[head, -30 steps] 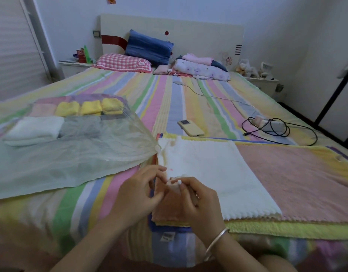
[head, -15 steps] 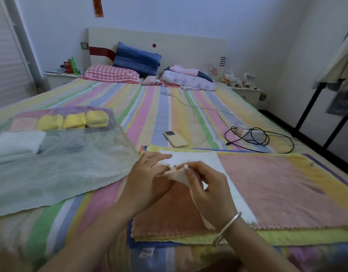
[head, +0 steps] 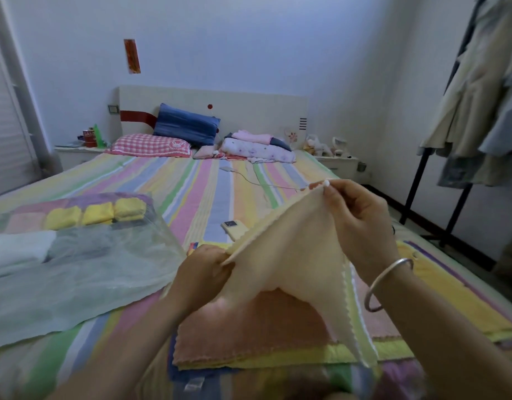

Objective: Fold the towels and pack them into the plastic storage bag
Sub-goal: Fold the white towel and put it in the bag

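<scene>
The left hand (head: 204, 272) pinches the low corner of the cream towel (head: 292, 255), and the right hand (head: 361, 223) pinches its high corner at one o'clock. The towel stack (head: 249, 333) lies at six o'clock, the plastic bag (head: 75, 284) at nine.

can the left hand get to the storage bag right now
Probably yes, but not freely: the storage bag lies just beside the left hand with nothing between them, yet that hand is pinching a corner of the cream towel, which the right hand also holds up.
</scene>
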A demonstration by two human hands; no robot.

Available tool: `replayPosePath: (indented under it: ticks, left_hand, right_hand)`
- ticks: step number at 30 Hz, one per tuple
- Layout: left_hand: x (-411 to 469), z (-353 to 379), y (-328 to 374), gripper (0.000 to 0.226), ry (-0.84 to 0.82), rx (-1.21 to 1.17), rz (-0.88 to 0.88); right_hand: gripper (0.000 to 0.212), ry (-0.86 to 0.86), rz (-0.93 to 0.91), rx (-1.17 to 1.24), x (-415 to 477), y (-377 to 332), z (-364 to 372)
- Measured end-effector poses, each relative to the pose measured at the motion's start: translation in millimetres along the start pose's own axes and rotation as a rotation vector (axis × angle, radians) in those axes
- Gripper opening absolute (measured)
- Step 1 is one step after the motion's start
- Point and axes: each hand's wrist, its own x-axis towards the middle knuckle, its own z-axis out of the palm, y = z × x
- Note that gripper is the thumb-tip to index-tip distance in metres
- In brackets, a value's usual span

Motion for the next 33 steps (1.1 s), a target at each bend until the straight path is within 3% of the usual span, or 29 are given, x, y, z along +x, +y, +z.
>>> replayPosePath:
  ticks: [6, 13, 17, 20, 23, 28, 30, 33]
  left_hand:
    - [-16, -45, 30, 0.034, -0.185, -0.26, -0.171]
    - [11, -117, 43, 0.01, -0.134, -0.563, -0.275]
    - [49, -132, 32, 0.006, -0.142, -0.551, -0.31]
    - [84, -128, 11, 0.017, -0.129, -0.49, -0.353]
    - [121, -121, -10, 0.03, -0.058, -0.561, -0.443]
    - [159, -129, -11, 0.032, 0.117, -0.819, -0.526]
    - [154, -132, -6, 0.031, 0.109, -0.883, -0.53]
    - [119, -123, 1, 0.012, 0.009, -0.74, -0.538]
  right_hand:
    - [0.021, 0.073, 0.144, 0.09, 11, -17, -28]
    - [0.019, 0.162, 0.385, 0.206, 36, -2, -56]
    - [0.016, 0.163, 0.548, 0.252, 65, 35, -55]
    - [0.024, 0.146, 0.631, 0.222, 94, 68, -41]
    - [0.023, 0.116, 0.621, 0.191, 126, 89, -27]
    - [0.019, 0.16, 0.51, 0.281, 165, 87, -22]
    - [0.018, 0.143, 0.469, 0.34, 155, 84, -24]
    - [0.022, 0.111, 0.419, 0.372, 109, 88, -30]
